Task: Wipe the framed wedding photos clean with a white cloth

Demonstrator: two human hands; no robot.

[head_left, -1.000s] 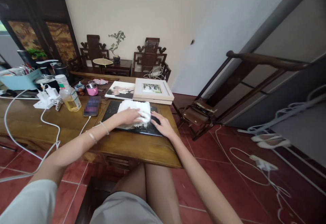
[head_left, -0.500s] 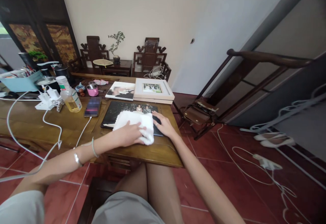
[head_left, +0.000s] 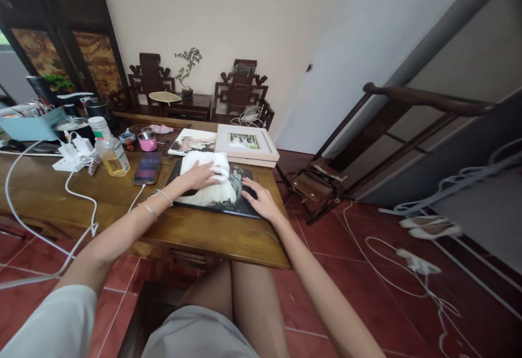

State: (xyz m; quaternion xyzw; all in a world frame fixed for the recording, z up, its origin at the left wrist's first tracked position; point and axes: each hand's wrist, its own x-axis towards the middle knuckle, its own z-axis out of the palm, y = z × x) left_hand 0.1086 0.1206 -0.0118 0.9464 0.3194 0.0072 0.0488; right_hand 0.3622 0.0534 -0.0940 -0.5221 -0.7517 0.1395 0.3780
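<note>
A white towel [head_left: 219,161] lies bunched on the far part of a dark wedding photo panel [head_left: 237,190], which rests flat on the wooden table. My left hand [head_left: 199,175] presses on the towel, its fingers spread over the folds and gripping them against the panel. The towel and hand cover the panel's upper left. My right hand [head_left: 261,199] lies with fingers stretched out on the panel's right edge, holding nothing. A white dress on the printed picture shows below the towel.
Behind the panel lie a photo album [head_left: 191,142] and a white picture frame [head_left: 267,143]. Leftward are a phone [head_left: 147,168] on a cable, a bottle of yellow liquid [head_left: 112,154], a pink cup [head_left: 147,140] and a power strip [head_left: 69,163]. A wooden chair [head_left: 383,130] stands right.
My left hand has pushed the towel away from me, from the panel's near edge to its far part, uncovering the lower middle. My right hand has stayed about where it was.
</note>
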